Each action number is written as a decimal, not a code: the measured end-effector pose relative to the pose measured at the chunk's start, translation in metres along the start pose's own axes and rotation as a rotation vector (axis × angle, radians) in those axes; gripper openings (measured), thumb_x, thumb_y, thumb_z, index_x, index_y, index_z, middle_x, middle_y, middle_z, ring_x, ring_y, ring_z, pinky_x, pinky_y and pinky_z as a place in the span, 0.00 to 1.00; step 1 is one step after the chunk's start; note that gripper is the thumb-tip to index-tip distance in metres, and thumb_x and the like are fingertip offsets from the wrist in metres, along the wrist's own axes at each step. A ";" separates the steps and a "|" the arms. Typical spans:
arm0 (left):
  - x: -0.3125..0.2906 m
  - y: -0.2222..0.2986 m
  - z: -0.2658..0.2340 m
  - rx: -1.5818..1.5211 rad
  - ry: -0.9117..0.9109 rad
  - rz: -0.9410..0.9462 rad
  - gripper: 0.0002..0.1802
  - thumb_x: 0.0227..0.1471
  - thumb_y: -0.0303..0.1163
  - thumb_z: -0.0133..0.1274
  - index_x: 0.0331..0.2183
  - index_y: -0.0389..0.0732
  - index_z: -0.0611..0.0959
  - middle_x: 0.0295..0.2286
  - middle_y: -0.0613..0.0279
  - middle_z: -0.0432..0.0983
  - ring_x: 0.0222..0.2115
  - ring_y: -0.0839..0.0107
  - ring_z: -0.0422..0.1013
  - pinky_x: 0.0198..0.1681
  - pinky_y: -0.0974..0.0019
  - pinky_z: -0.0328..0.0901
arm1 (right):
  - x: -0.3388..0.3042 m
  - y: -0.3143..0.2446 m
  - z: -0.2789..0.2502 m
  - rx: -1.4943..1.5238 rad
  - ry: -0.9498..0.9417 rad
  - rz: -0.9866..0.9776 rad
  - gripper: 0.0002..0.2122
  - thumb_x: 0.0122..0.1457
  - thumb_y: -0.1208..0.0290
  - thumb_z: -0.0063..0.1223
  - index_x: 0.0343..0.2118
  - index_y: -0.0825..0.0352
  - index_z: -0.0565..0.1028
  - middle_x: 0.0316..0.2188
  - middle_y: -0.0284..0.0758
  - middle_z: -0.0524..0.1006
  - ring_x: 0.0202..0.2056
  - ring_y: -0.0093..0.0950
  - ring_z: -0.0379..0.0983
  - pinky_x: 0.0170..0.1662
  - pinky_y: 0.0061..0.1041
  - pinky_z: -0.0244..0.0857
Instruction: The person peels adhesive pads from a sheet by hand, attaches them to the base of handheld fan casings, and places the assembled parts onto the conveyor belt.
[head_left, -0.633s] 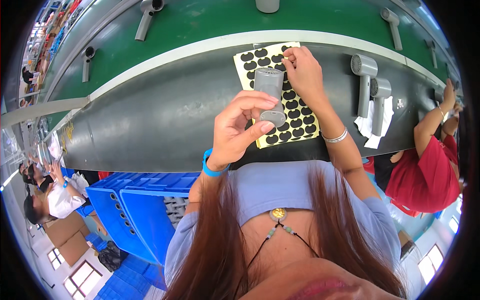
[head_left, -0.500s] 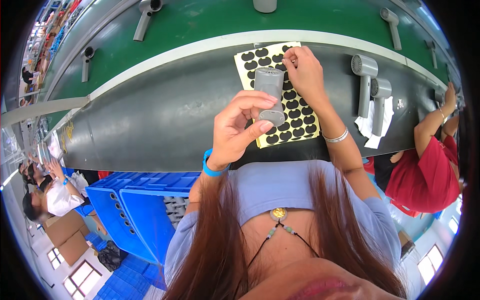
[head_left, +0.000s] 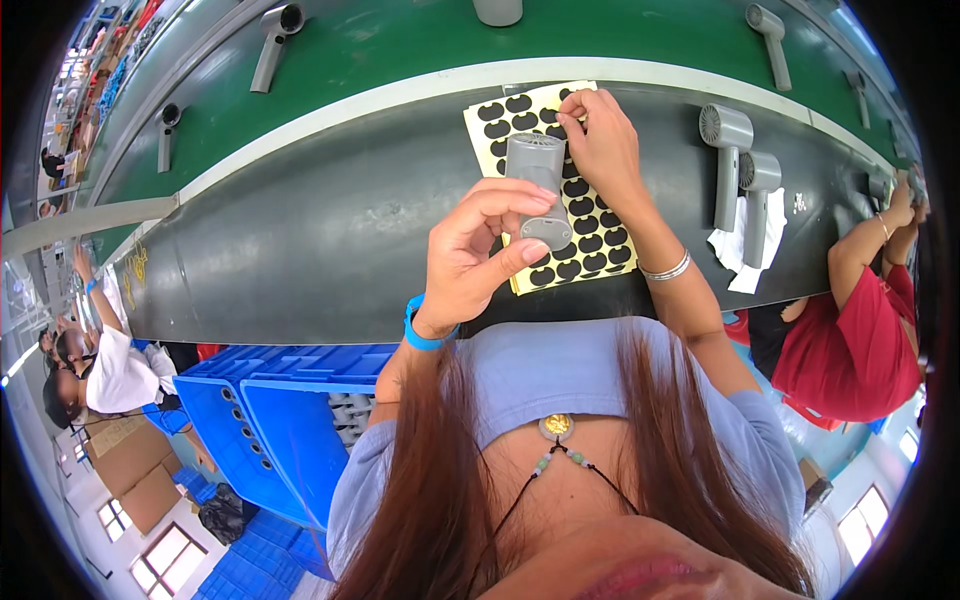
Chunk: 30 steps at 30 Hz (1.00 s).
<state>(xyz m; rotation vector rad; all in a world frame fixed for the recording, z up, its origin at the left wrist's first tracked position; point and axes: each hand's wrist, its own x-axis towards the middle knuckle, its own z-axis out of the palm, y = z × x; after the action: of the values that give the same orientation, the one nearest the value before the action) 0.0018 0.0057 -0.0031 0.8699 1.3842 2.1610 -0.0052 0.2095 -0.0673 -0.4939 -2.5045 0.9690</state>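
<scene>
My left hand (head_left: 470, 245) grips a grey hair dryer (head_left: 536, 175) above the stickers, fingers on one side and thumb on the other. The dryer's rounded handle end, with two small round spots, faces me, and its vented part points away. Under it lies a yellow backing sheet (head_left: 540, 278) with rows of black rounded stickers (head_left: 592, 262). My right hand (head_left: 605, 140) is at the sheet's far right corner, its thumb and forefinger pinched at a black sticker. The fingertips partly cover that sticker, so how far it is lifted cannot be seen.
Two grey hair dryers (head_left: 727, 165) lie on a white cloth (head_left: 745, 245) to the right on the black worktop (head_left: 280, 240). More dryers stand on the green conveyor (head_left: 390, 45) beyond. Blue crates (head_left: 285, 430) are at lower left. Co-workers sit at both sides.
The dryers on the green belt have shifted left. My right fingertips have moved slightly at the sheet's corner; my left hand still holds the dryer. The co-worker at left has raised an arm.
</scene>
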 end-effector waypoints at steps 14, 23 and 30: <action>0.008 0.005 0.011 -0.016 0.167 -0.038 0.18 0.51 0.20 0.53 0.46 0.30 0.74 0.46 0.51 0.68 0.32 0.71 0.75 0.38 0.70 0.72 | -0.016 -0.034 -0.084 0.806 -0.224 0.140 0.05 0.58 0.78 0.52 0.36 0.69 0.71 0.30 0.26 0.73 0.34 0.14 0.67 0.38 0.12 0.60; 0.008 0.002 0.022 -0.043 0.100 -0.020 0.19 0.54 0.21 0.51 0.48 0.30 0.73 0.49 0.50 0.65 0.38 0.65 0.75 0.43 0.64 0.72 | -0.048 -0.084 -0.114 0.840 -0.193 -0.078 0.20 0.52 0.83 0.56 0.46 0.68 0.64 0.27 0.31 0.74 0.36 0.21 0.72 0.42 0.21 0.65; 0.007 0.001 0.027 -0.042 0.069 -0.024 0.17 0.54 0.19 0.49 0.47 0.29 0.74 0.50 0.50 0.63 0.43 0.64 0.72 0.46 0.61 0.73 | -0.055 -0.083 -0.112 0.890 -0.212 0.028 0.18 0.52 0.84 0.55 0.44 0.68 0.62 0.27 0.33 0.73 0.41 0.25 0.74 0.41 0.21 0.69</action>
<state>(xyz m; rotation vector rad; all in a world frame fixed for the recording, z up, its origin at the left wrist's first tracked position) 0.0158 0.0264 0.0079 0.7657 1.3702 2.2128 0.0821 0.1879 0.0529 -0.1362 -1.9249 2.0499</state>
